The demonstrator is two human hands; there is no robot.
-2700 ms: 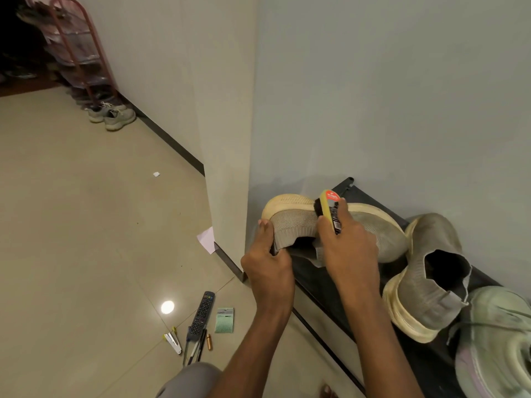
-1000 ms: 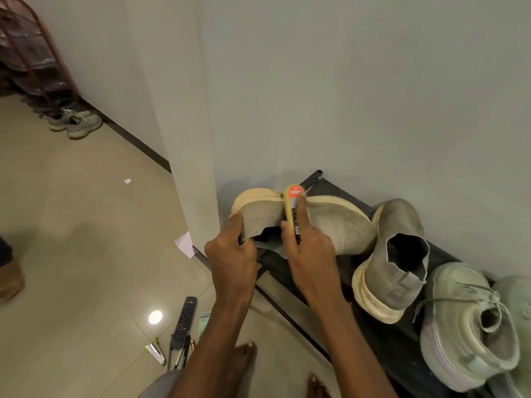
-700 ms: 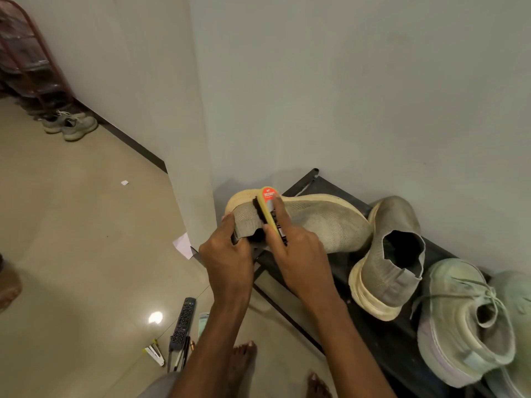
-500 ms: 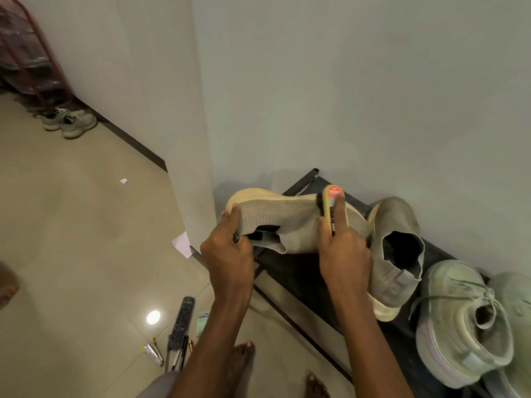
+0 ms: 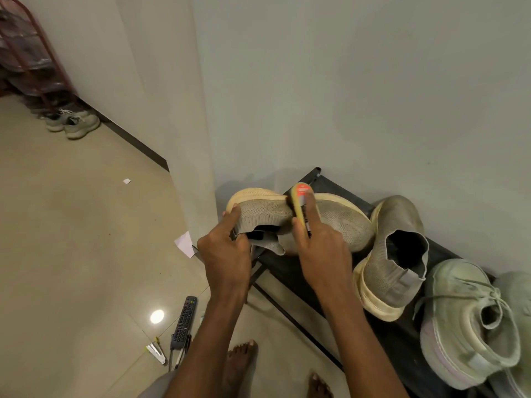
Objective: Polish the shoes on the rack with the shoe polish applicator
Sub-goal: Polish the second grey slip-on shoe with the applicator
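Head view: left hand [image 5: 227,254] grips shoe [image 5: 336,222], right hand [image 5: 321,248] presses applicator [image 5: 299,202].

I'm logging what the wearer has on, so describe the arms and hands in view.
Both forearms are bare with no sleeves in view. The left hand and right hand wear no gloves, and no rings, watch or bracelets are visible on the sides shown. Both feet are bare too. Grey fabric shows at the bottom edge, probably shorts.

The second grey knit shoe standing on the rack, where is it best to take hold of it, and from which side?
Probably the heel collar of the grey knit shoe, from above and the front: its opening faces up toward the person, heel pull tab nearest, while the toe points at the wall.
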